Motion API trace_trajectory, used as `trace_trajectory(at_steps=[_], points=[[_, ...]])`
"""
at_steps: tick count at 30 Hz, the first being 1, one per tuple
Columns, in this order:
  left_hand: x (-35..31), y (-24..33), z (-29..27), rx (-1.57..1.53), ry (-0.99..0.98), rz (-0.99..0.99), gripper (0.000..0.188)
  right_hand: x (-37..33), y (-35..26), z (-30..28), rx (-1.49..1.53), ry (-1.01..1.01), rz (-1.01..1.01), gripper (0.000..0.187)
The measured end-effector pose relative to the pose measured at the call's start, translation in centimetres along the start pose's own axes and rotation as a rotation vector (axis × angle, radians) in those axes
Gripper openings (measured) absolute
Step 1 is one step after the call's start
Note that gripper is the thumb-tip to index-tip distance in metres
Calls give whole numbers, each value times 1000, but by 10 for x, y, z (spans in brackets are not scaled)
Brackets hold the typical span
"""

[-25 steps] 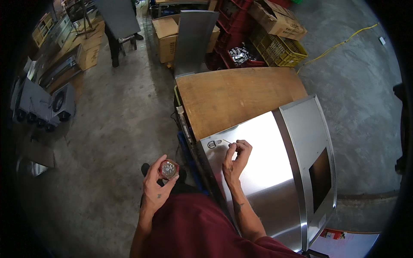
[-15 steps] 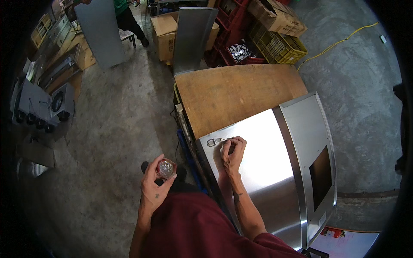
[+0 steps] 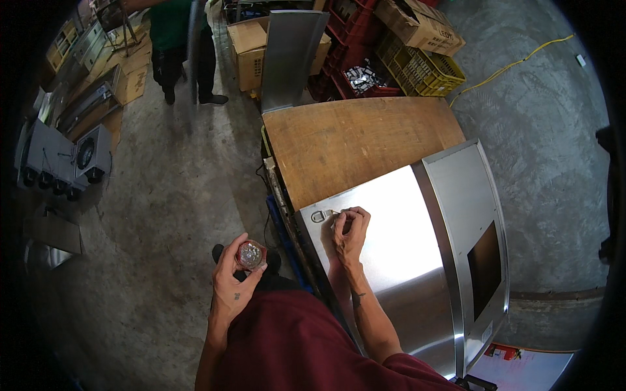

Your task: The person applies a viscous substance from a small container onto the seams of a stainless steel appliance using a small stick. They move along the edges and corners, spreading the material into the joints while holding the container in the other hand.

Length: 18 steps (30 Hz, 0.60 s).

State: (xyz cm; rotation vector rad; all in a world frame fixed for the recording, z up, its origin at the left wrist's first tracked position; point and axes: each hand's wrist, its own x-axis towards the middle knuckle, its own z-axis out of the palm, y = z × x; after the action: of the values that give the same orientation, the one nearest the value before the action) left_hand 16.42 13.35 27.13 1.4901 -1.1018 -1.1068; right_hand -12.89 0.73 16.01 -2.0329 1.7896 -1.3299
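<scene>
My left hand is wrapped round a small round reddish tub, whose open top shows shiny bits inside. It is held in the air left of the bench. My right hand is over the shiny metal panel, its fingers pinched together beside a metal D-ring on the panel's left corner. Something thin shows between the fingertips and the ring's plate, but I cannot make out what the fingers hold.
The panel lies on a wooden board and adjoins a metal frame with a rectangular cutout. Behind stand a grey metal sheet, cardboard boxes and a yellow crate. At the far left, a person in green handles a sheet.
The person at the far left has moved, and the grey sheet there has turned edge-on, showing more of the person's body. My hands have hardly moved.
</scene>
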Motion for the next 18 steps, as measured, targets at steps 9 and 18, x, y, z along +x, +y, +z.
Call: trace_trajectory(at_steps=[9,18], points=[[0,2,0,2,-2,-14,71,-1,0,0,5,-16,2,14],[2,-4,0,14,-8,-6,72,0,-1,0,4,-8,1,13]])
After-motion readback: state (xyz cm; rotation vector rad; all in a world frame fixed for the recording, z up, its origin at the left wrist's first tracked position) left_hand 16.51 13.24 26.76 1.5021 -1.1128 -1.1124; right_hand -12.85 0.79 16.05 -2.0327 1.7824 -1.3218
